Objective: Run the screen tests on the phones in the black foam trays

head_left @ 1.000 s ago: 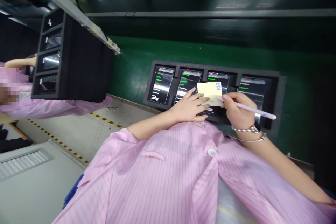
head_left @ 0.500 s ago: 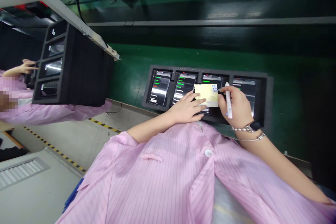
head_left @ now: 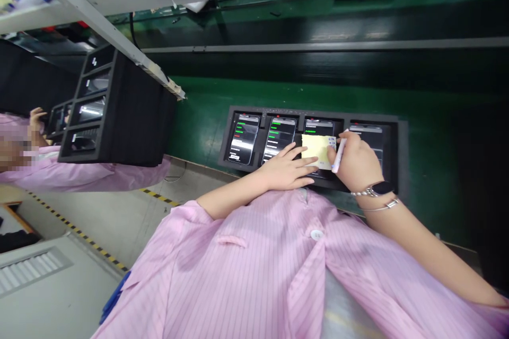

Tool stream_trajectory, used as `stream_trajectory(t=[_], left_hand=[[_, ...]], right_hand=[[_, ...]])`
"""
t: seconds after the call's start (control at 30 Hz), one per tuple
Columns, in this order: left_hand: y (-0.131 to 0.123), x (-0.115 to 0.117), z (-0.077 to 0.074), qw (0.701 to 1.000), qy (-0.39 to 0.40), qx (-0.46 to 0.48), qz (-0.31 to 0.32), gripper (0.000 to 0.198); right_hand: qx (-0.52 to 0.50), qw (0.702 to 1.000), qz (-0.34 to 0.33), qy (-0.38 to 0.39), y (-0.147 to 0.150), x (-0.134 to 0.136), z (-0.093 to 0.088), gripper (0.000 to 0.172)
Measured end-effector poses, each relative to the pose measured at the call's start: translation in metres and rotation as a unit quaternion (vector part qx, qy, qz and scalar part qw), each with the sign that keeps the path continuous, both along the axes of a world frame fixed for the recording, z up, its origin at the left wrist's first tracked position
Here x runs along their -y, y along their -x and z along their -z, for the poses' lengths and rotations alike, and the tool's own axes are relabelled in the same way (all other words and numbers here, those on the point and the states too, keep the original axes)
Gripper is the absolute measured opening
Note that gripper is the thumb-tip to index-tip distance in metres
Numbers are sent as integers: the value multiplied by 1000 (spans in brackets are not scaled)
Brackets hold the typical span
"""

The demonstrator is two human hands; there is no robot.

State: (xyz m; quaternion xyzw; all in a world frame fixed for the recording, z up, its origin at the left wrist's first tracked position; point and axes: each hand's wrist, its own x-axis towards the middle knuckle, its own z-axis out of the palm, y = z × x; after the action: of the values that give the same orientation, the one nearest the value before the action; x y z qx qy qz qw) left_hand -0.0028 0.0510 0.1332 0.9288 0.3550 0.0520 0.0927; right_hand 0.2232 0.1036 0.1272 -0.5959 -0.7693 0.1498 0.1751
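Left hand (head_left: 284, 169) lies open, fingers spread, flat on the left edge of a yellow sticky note (head_left: 316, 151), pinning it down. Left grip is not closed on anything. Right hand (head_left: 356, 161) is closed around a white pen (head_left: 338, 155), tip down on the note's right part, where small blue handwriting shows, partly hidden by the hand. Black watch (head_left: 382, 188) and thin metal bangle (head_left: 387, 205) on the right wrist.

The note sits on top of a black foam tray (head_left: 402, 169) on the green table (head_left: 199, 127), over the third phone (head_left: 319, 127) from the left and overlapping the edge of the second (head_left: 279, 137). Four phones lie in the tray's slots, screens lit, green text on the left three; the fourth phone (head_left: 368, 140) is partly behind the right hand.

Person wears a pink striped smock (head_left: 238, 270). At far left, a black foam rack (head_left: 135, 111) with slotted compartments stands on the table's near left. Beyond it, a co-worker's hand (head_left: 36, 119) and pink sleeve. Floor with yellow-black tape (head_left: 159, 197) lower left.
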Motion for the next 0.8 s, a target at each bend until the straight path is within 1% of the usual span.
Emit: stream_trajectory(t=[0.13,0.23,0.33,0.37,0.4,0.43,0.47,0.5,0.53,0.57,0.6,0.63,0.67,0.73,0.77,0.8], left_hand=[[-1,-2,0,1000,18,12,-1,49],[1,-3,5,998,37,52,-6,47],[6,1,10,987,65,147,-11,48],[7,3,10,978,78,194,-25,51],[7,6,10,963,90,247,-52,58],[7,8,7,941,104,308,-93,70],[5,11,4,908,122,376,-140,85],[2,12,-1,863,152,446,-183,100],[-2,13,-8,810,195,510,-213,110],[-6,12,-16,756,251,561,-225,116],[-10,11,-25,706,315,594,-223,117],[-13,8,-33,662,375,612,-216,113],[-15,6,-42,627,424,618,-211,107],[-16,4,-56,580,497,611,-210,91],[-15,4,-61,563,529,600,-208,82],[-14,6,-66,553,560,583,-201,72]], right_hand=[[-11,1000,17,19,4,2,-8,47],[-50,997,35,36,4,4,-12,38],[-113,991,61,48,0,6,-20,33],[-133,988,71,45,-1,7,-26,33],[-161,983,81,40,-3,9,-32,34],[-202,975,90,37,-5,12,-41,37],[-253,962,94,38,-6,14,-51,40],[-310,945,92,45,-7,17,-61,43],[-367,925,82,56,-8,20,-72,44],[-417,904,66,70,-8,23,-83,44],[-455,885,48,86,-7,26,-92,42],[-478,872,33,102,-6,28,-101,40],[-498,859,23,120,-5,30,-107,39],[-528,835,18,155,-1,33,-114,38],[-533,829,17,167,1,34,-115,38],[-531,830,13,168,3,35,-115,37]])
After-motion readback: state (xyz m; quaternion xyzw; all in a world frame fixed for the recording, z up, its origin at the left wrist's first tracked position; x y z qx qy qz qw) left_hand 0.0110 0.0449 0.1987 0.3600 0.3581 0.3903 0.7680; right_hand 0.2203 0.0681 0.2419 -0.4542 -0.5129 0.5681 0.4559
